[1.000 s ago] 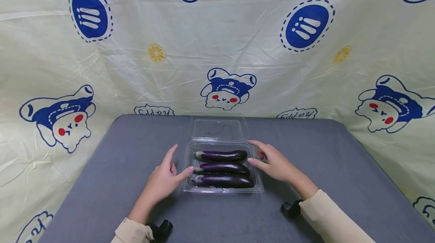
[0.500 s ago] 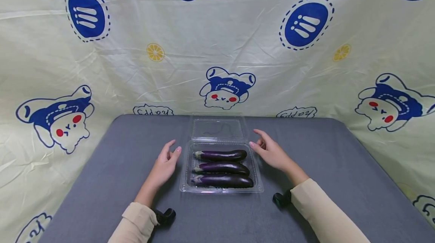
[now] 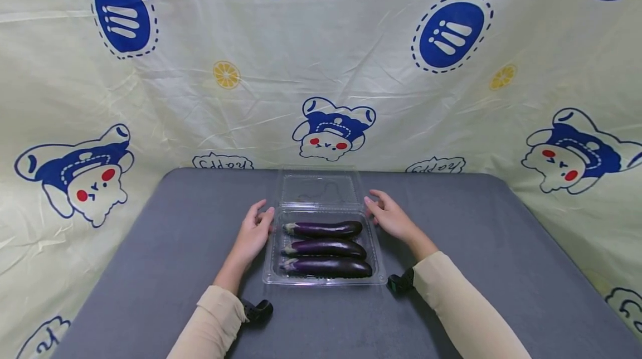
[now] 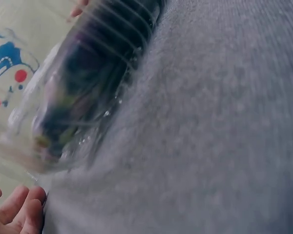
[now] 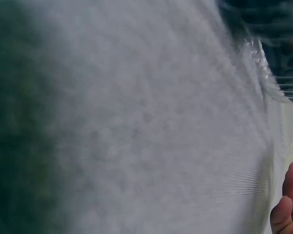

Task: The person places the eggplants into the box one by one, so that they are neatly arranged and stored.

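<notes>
A clear plastic clamshell box (image 3: 321, 281) lies on the table in the head view, its lid (image 3: 321, 189) folded back behind it. Three dark purple eggplants rest side by side in the base: a back one (image 3: 323, 229), a middle one (image 3: 326, 247) and a front one (image 3: 326, 267). My left hand (image 3: 252, 233) is at the box's left side near the hinge, fingers relaxed. On the opposite side, my right hand (image 3: 393, 218) has its fingertips by the box's back right corner. Whether either hand touches the plastic is unclear. Both wrist views catch only some fingers (image 4: 19, 212) beside the box.
A grey cloth-covered table (image 3: 321, 325) carries the box. Behind and beside it hangs a pale printed curtain (image 3: 321, 41). Black devices sit at both wrists, one by the left sleeve (image 3: 205, 320) and one by the right sleeve (image 3: 461, 297).
Both hands have moved away from the eggplants and back along the box's sides, and now sit close to the hinge end. The box and eggplants stay in place on the table.
</notes>
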A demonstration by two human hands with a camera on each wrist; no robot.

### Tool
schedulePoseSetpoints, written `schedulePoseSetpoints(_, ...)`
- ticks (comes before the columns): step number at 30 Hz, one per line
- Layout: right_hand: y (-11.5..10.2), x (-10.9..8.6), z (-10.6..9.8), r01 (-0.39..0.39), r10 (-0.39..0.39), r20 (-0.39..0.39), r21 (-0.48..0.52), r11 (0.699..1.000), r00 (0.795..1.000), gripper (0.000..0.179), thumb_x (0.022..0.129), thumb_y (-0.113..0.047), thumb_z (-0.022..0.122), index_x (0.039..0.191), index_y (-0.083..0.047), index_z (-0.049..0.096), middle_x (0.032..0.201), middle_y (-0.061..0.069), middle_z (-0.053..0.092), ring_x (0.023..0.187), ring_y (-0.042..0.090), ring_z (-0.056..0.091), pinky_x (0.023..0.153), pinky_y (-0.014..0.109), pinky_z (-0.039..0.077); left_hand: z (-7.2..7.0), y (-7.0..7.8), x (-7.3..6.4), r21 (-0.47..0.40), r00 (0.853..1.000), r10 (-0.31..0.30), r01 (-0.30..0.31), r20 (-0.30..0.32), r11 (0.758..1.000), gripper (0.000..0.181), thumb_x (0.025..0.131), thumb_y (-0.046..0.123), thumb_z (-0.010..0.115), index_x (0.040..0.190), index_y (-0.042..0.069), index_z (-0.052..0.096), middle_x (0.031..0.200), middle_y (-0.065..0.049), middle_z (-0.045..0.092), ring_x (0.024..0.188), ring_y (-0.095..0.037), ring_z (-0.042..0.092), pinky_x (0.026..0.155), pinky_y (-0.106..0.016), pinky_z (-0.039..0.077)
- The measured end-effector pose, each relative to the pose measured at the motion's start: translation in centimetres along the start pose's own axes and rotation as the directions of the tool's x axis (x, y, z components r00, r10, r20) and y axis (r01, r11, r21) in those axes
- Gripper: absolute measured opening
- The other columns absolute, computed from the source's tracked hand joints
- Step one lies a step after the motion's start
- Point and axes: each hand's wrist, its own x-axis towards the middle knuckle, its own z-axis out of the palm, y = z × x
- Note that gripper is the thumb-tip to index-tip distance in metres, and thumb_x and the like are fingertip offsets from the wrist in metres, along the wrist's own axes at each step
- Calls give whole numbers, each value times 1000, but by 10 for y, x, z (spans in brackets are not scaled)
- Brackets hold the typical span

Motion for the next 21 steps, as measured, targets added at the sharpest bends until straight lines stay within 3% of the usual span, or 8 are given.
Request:
schedulePoseSetpoints(3, -1, 3, 2, -30, 30, 17, 14, 999, 999, 66, 106, -45, 39, 154, -1, 27, 109, 17, 66, 78, 16, 57, 75, 31, 45, 3, 0, 4, -15, 1000, -17, 17, 6, 1000, 56, 105, 36, 46, 154, 12, 33, 134, -18, 59, 102, -24, 63, 80, -26, 48)
schedulePoseSetpoints(7, -3, 7, 4, -62, 60, 48, 27, 998, 997, 67, 106, -46, 38, 155, -2, 25, 119, 19, 64, 89, 18, 60, 86, 36, 47, 6, 2, 6, -59, 999, -44, 45, 21, 997, 55, 106, 36, 44, 154, 12, 34, 141, -16, 57, 107, -26, 62, 78, -24, 47)
schedulePoseSetpoints(10, -4, 8, 6, -58, 57, 51, 19, 998, 997, 66, 107, -46, 37, 156, -4, 26, 125, 20, 63, 95, 20, 62, 94, 41, 46, 9, 4, 7, -87, 998, -48, 50, 29, 995, 52, 107, 34, 41, 154, 12, 37, 144, -14, 56, 110, -28, 63, 76, -24, 46)
schedulePoseSetpoints(14, -3, 7, 7, -40, 39, 37, 24, 999, 999, 62, 107, -42, 38, 156, -6, 27, 126, 20, 64, 93, 22, 62, 93, 42, 45, 12, 6, 7, -116, 999, -37, 39, 24, 992, 48, 108, 30, 39, 151, 9, 41, 143, -15, 56, 110, -29, 65, 76, -24, 45)
schedulePoseSetpoints(21, 0, 6, 7, 14, -16, 21, 94, 995, 1000, 59, 107, -37, 42, 156, -11, 22, 128, 20, 65, 92, 22, 64, 88, 37, 47, 15, 10, 11, -200, 999, -37, 31, -24, 979, 41, 107, 24, 42, 143, 5, 49, 136, -20, 60, 94, -12, 68, 77, -25, 49)
